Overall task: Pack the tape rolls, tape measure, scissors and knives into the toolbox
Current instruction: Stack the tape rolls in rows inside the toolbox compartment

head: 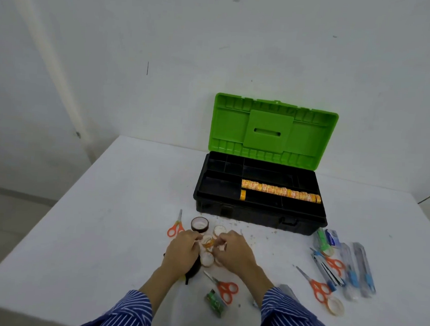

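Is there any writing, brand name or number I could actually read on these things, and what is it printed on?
None can be read.
Orange tape rolls in the toolbox: red print, too blurred to read.
Blue and white packet right of the toolbox: markings too small to read.
Green packet near the sleeves: print too blurred to read.
Green lid: no writing visible.

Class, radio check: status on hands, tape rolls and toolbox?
Left hand and right hand gathering loose tape rolls. Toolbox open, one row filled. Scissors, knives unpacked.
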